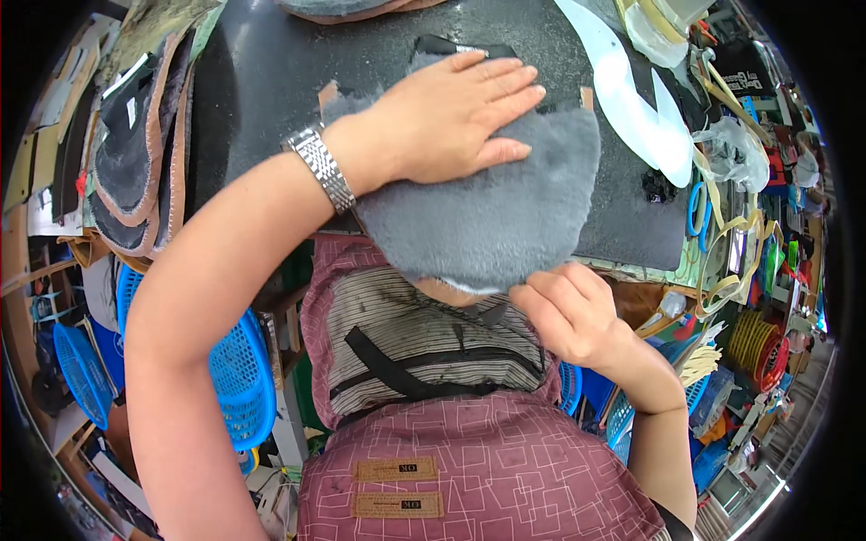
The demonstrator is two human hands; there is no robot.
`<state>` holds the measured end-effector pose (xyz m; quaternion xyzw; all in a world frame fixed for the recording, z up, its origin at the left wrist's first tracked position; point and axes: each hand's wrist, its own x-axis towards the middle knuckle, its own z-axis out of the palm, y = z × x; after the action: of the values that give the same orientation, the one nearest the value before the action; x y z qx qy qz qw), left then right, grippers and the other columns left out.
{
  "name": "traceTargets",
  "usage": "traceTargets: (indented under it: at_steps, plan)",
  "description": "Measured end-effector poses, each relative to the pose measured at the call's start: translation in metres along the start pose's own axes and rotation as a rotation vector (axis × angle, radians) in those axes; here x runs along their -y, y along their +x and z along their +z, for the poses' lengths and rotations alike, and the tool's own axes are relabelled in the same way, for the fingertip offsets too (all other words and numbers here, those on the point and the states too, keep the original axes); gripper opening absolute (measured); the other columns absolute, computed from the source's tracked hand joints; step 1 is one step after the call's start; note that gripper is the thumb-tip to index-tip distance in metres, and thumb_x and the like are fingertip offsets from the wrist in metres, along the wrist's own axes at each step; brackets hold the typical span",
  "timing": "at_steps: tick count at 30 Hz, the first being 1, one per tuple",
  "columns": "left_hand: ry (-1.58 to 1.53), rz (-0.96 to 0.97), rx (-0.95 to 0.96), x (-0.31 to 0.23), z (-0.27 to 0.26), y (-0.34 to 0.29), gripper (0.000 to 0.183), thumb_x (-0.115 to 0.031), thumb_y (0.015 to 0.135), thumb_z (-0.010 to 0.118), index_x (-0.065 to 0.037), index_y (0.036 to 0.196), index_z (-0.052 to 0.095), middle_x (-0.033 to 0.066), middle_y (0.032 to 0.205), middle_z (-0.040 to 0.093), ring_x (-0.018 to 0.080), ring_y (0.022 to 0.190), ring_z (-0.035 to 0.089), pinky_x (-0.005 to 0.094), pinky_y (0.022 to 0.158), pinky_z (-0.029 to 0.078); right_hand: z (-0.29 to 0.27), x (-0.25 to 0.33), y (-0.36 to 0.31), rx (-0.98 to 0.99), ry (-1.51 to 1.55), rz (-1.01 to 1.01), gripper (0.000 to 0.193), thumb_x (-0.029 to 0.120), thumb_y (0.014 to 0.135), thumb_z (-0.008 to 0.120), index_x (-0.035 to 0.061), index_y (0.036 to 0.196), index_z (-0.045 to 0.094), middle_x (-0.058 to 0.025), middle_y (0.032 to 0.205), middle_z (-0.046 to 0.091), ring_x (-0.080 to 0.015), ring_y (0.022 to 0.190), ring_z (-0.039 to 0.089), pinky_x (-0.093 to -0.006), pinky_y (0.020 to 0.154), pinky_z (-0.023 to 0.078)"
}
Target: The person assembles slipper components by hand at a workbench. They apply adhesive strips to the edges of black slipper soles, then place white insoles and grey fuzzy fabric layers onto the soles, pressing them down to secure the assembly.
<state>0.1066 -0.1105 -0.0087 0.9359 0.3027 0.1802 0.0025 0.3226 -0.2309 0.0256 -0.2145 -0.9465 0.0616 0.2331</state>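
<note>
A rounded piece of grey, short-pile fleece lies on the black work surface, its near end hanging past the front edge. Small tan bits of backing show at its far corners and along its near rim. My left hand rests flat on the far part of the fleece, fingers stretched out, a metal watch on the wrist. At the near right rim, my right hand is closed in a pinch on the fleece edge. Beyond the left fingers, a dark fabric part sticks out.
Stacked dark pieces with stitched tan edges lie at the left. White curved shapes, blue-handled scissors and a clear plastic bag are at the right. Blue baskets stand below the table; another grey piece lies at the far edge.
</note>
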Motion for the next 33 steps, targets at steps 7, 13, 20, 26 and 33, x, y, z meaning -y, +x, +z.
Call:
traceTargets:
  at_steps: [7, 13, 20, 26, 33]
  plan:
    - [0.070, -0.043, -0.015, 0.010, 0.000, 0.005, 0.056, -0.042, 0.094, 0.041, -0.005, 0.136, 0.038, 0.0146, 0.142, 0.037, 0.0267, 0.133, 0.032, 0.0399, 0.110, 0.022, -0.008, 0.019, -0.042, 0.268, 0.573, 0.235, 0.017, 0.015, 0.068, 0.070, 0.0071, 0.079, 0.060, -0.0029, 0.077, 0.059, -0.0196, 0.066, 0.057, -0.0321, 0.053, 0.047]
    - [-0.139, -0.024, -0.234, 0.012, -0.011, 0.005, 0.041, -0.028, 0.085, 0.060, -0.003, 0.118, 0.056, 0.0153, 0.128, 0.051, 0.0285, 0.121, 0.046, 0.0392, 0.102, 0.036, 0.001, 0.021, -0.024, 0.101, 0.231, 0.175, 0.020, 0.013, 0.066, 0.068, 0.0056, 0.083, 0.060, -0.0053, 0.090, 0.059, -0.0218, 0.079, 0.056, -0.0345, 0.065, 0.047]
    - [-0.355, 0.010, -0.019, -0.038, -0.069, -0.056, 0.057, -0.034, 0.063, 0.077, -0.006, 0.110, 0.060, 0.0157, 0.115, 0.056, 0.0313, 0.105, 0.053, 0.0418, 0.090, 0.043, 0.024, 0.006, -0.010, -0.157, -0.116, 0.121, 0.037, 0.011, 0.062, 0.062, 0.0033, 0.097, 0.063, -0.0057, 0.092, 0.057, -0.0183, 0.080, 0.054, -0.0337, 0.070, 0.047]
    - [-0.335, -0.060, -0.049, -0.041, -0.060, -0.084, 0.034, -0.010, 0.067, 0.071, -0.005, 0.099, 0.062, 0.0106, 0.101, 0.061, 0.0277, 0.089, 0.058, 0.0353, 0.078, 0.049, 0.024, 0.007, -0.008, -0.130, -0.282, 0.059, 0.035, 0.016, 0.065, 0.060, 0.0039, 0.097, 0.064, -0.0040, 0.091, 0.057, -0.0164, 0.078, 0.052, -0.0307, 0.070, 0.043]
    - [-0.851, -0.762, -0.446, -0.033, -0.063, -0.063, 0.008, -0.008, 0.092, 0.054, -0.001, 0.091, 0.056, -0.0009, 0.065, 0.048, 0.0046, 0.062, 0.042, 0.0204, 0.055, 0.036, 0.018, 0.010, 0.026, -0.072, -0.080, 0.190, 0.033, 0.021, 0.070, 0.067, 0.0013, 0.096, 0.061, -0.0104, 0.101, 0.057, -0.0227, 0.086, 0.054, -0.0346, 0.072, 0.045]
